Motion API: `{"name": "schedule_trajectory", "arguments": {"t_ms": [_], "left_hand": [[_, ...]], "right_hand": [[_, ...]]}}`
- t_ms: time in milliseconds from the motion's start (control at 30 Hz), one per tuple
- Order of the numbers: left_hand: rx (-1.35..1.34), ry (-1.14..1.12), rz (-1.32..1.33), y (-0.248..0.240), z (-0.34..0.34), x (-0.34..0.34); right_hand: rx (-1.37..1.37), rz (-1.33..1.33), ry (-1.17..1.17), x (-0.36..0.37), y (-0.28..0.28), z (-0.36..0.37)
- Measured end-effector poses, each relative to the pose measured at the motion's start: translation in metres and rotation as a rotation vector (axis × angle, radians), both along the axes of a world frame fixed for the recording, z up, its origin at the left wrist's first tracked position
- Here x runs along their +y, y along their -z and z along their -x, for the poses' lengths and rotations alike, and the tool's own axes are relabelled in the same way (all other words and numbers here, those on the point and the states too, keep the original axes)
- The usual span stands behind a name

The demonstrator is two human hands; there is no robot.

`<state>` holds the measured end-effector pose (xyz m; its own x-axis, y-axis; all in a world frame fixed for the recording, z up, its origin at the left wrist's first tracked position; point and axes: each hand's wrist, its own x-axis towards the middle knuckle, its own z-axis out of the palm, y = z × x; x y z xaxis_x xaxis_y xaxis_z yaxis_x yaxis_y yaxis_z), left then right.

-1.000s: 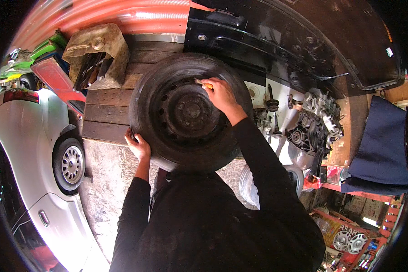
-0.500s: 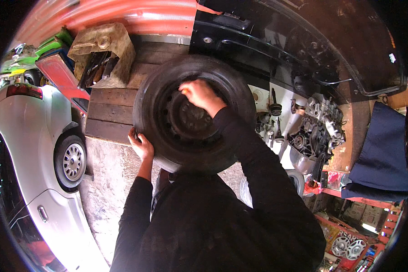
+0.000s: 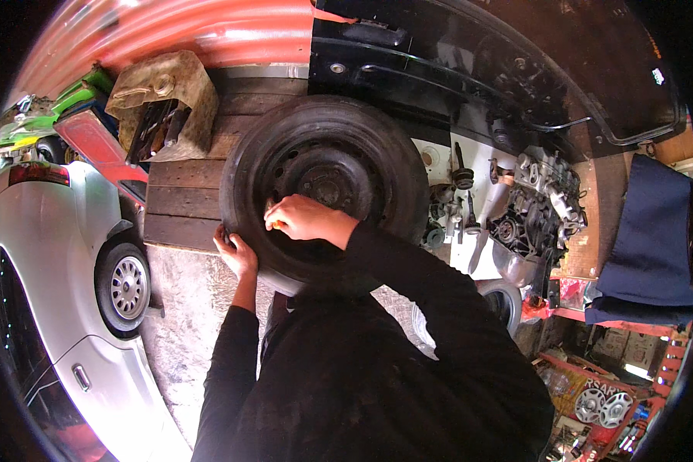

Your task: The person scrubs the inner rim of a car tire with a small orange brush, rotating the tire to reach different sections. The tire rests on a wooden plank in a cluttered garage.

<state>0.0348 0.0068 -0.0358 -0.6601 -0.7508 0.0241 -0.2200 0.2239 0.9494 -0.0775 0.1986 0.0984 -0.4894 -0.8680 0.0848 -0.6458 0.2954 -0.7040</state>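
A black car wheel [image 3: 339, 135], a tyre on a dark steel rim, lies tilted on the wooden bench in front of me. At its left edge my left hand [image 3: 239, 256] grips the tyre sidewall, with the fingers curled round it. My right hand [image 3: 304, 218] is closed over the lower left part of the rim, near where it meets the tyre. A bit of orange shows between its fingers, part of a small orange-handled tool [image 3: 276, 225]; the tool's working end is too small to make out.
On the plank bench [image 3: 181, 202] stands a cut-open dirty canister [image 3: 196, 85] holding tools. To the left is a silver car [image 3: 61, 262]. At right are an engine [image 3: 543, 204], a dark blue cloth [image 3: 645, 239] and a standing tyre [image 3: 503, 302].
My right hand has moved from the upper part of the rim down and left to its lower left side. My left hand keeps its hold on the tyre edge. The view has shifted slightly.
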Motion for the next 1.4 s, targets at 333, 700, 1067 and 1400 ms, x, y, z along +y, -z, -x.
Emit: {"name": "schedule_trajectory", "arguments": {"t_ms": [333, 700, 1067, 1400], "left_hand": [[0.021, 0.023, 0.032, 0.006, 0.001, 0.000], [0.045, 0.012, 0.060, 0.006, 0.000, 0.000], [0.040, 0.015, 0.032, -0.001, 0.001, 0.001], [0.027, 0.038, 0.034, 0.003, 0.002, -0.004]], "right_hand": [[-0.045, 0.235, 0.210, 0.017, 0.022, -0.019], [-0.113, 0.378, 0.217, 0.018, 0.005, -0.026], [-0.491, -0.267, 0.058, 0.110, -0.037, -0.025], [-0.325, 0.278, 0.135, 0.030, 0.011, -0.050]]}}
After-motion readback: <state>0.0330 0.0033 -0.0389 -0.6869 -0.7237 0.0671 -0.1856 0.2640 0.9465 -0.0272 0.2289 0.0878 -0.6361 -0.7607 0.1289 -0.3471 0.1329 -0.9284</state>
